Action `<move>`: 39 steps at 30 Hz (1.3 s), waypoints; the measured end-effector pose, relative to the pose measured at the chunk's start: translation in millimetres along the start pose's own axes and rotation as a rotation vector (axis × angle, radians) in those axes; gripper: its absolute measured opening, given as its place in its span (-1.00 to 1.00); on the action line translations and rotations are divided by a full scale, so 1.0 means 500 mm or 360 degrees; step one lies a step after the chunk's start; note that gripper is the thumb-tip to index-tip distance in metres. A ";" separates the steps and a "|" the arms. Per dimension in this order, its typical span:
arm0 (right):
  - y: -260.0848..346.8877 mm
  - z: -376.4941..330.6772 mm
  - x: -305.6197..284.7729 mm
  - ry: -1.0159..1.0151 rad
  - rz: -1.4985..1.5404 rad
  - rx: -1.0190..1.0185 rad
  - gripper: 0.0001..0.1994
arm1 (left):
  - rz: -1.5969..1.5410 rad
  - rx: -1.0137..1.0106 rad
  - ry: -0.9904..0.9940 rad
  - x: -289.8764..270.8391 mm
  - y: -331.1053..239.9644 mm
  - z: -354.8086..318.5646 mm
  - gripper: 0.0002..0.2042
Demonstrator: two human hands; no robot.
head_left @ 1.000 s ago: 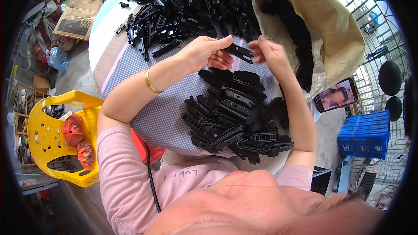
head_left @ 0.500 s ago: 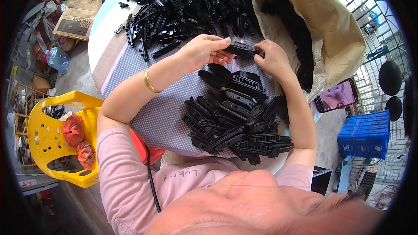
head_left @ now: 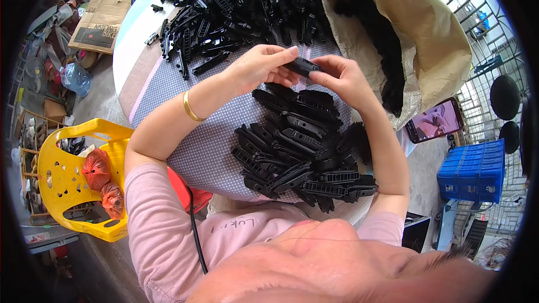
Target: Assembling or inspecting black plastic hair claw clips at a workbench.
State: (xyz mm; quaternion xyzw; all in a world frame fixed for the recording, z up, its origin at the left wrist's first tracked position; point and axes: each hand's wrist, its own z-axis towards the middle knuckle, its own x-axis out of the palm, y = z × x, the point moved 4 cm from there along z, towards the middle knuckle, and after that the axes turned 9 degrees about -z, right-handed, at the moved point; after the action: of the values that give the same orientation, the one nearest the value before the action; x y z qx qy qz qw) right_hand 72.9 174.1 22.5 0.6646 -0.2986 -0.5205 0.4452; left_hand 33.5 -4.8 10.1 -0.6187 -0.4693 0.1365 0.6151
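A long black plastic part (head_left: 304, 67) is held between my two hands above the middle of the table. My left hand (head_left: 268, 67) pinches its left end with thumb and fingers. At the other end, my right hand (head_left: 340, 76) grips it between thumb and forefinger. Just below my hands lies a near pile of similar black plastic parts (head_left: 297, 134), some with ladder-like slots. A larger, looser heap of black parts (head_left: 236, 11) covers the far side of the table. The fingertips partly hide the held part.
The round table has a patterned cloth (head_left: 191, 118). To the right stands a big tan sack (head_left: 432, 39) beside a phone (head_left: 435, 122). A blue crate (head_left: 471, 171) is at far right. A yellow chair (head_left: 56, 174) with red bags (head_left: 96, 168) stands left.
My right hand has closed in to the left, its thumb and forefinger now along the part's end. The part has tilted, its right end lower. The phone's picture has changed.
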 end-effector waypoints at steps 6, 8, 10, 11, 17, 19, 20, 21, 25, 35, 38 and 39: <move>0.033 -0.017 0.002 -0.0371 -0.0411 -0.0369 -0.65 | 0.0565 0.0375 0.0173 0.006 -0.039 -0.009 -0.62; 0.037 -0.017 0.000 -0.0395 -0.0459 -0.0454 -0.66 | 0.1117 0.0465 0.0086 0.010 -0.048 -0.014 -0.62; 0.038 -0.017 -0.003 -0.0417 -0.0507 -0.0541 -0.66 | 0.1225 0.0582 0.0085 0.023 -0.055 -0.022 -0.61; 0.034 -0.016 -0.005 -0.0408 -0.0465 -0.0529 -0.65 | 0.1331 0.0701 0.0083 0.030 -0.060 -0.025 -0.59; 0.038 -0.016 -0.002 -0.0446 -0.0763 -0.0651 -0.63 | 0.1010 0.0993 -0.0022 0.013 -0.039 -0.018 -0.62; 0.038 -0.014 -0.003 -0.0435 -0.0794 -0.0692 -0.64 | 0.1206 0.0933 -0.0091 0.016 -0.045 -0.019 -0.64; 0.034 -0.011 -0.007 -0.0446 -0.0688 -0.0604 -0.67 | 0.1399 0.0868 -0.0155 0.016 -0.047 -0.019 -0.65; 0.029 -0.008 -0.011 -0.0456 -0.0583 -0.0515 -0.70 | 0.1407 0.0860 -0.0144 0.017 -0.048 -0.019 -0.67; -0.011 0.003 -0.035 -0.0456 -0.1215 -0.0633 -0.70 | 0.1608 0.0654 -0.0077 0.005 -0.032 -0.015 -0.70; -0.006 -0.009 -0.041 -0.0118 -0.1124 -0.0371 -0.71 | 0.1595 0.0130 0.0516 0.013 -0.018 -0.004 -0.59; -0.002 -0.002 -0.027 -0.0125 -0.0650 -0.0361 -0.70 | 0.1943 0.1071 -0.0116 0.024 -0.047 -0.001 -0.74; -0.006 0.003 -0.017 -0.0079 -0.0650 -0.0371 -0.70 | 0.1782 0.1164 -0.0039 0.030 -0.044 0.000 -0.74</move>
State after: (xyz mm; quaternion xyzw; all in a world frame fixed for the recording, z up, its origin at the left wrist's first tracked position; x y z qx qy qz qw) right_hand 68.8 182.2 23.3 0.6425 -0.1067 -0.6468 0.3969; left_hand 32.4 2.0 35.9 -0.5188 -0.0078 0.5925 0.6162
